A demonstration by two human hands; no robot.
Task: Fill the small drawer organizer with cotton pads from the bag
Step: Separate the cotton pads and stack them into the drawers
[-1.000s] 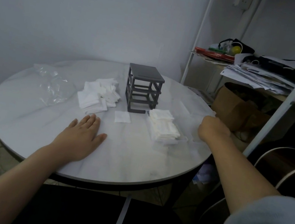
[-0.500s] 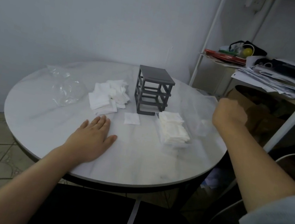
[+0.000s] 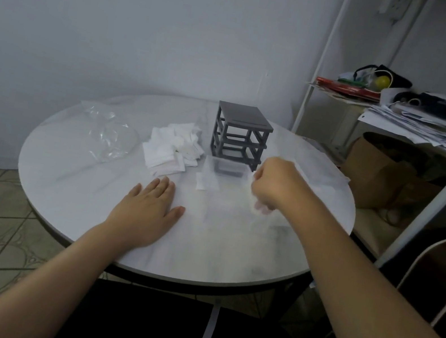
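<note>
Filling looks far from finished at the round table (image 3: 88, 183): the grey rack (image 3: 241, 133) shows slots that look bare, the bag (image 3: 108, 133) lies slack well left of it, and loose pads (image 3: 172, 151) sit heaped just left of it. The left hand (image 3: 149, 209) lies flat, fingers straight, in front of the rack. The right hand (image 3: 275, 187) is curled beside a clear drawer (image 3: 226, 169) at the rack's foot; blur hides whether it grips anything and what the drawer holds.

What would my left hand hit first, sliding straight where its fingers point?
Probably the pile of pads, just ahead of the left hand; the single pad lies slightly right of that line.
</note>
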